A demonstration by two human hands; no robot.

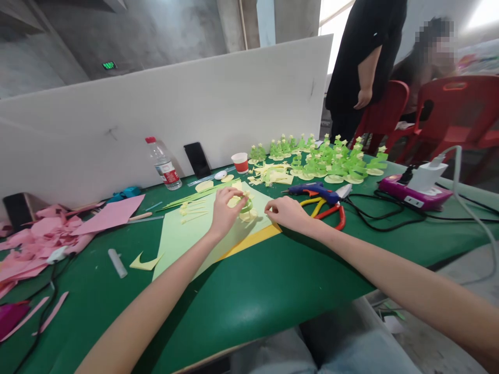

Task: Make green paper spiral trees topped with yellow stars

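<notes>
My left hand (227, 212) pinches the upper part of a small green paper tree (246, 209), a spiral strip with a pale star on top and a round cream base. The tree stands over a light green paper sheet (183, 234). Just to its right, my right hand (288, 214) has thumb and fingers closed together, apart from the tree; whatever they may hold is too small to see. Several thin pale sticks with stars (194, 210) lie on the sheet, left of my left hand. An orange-yellow sheet (253, 241) shows from underneath.
Finished paper trees (331, 158) crowd the back right. Near my right forearm lie a blue glue gun (317, 191) and red-handled pliers (339, 215), with black cables and a purple power strip (415, 193) beyond. A bottle (166, 169), paper cup (240, 163) and pink scraps (50, 228) are leftward.
</notes>
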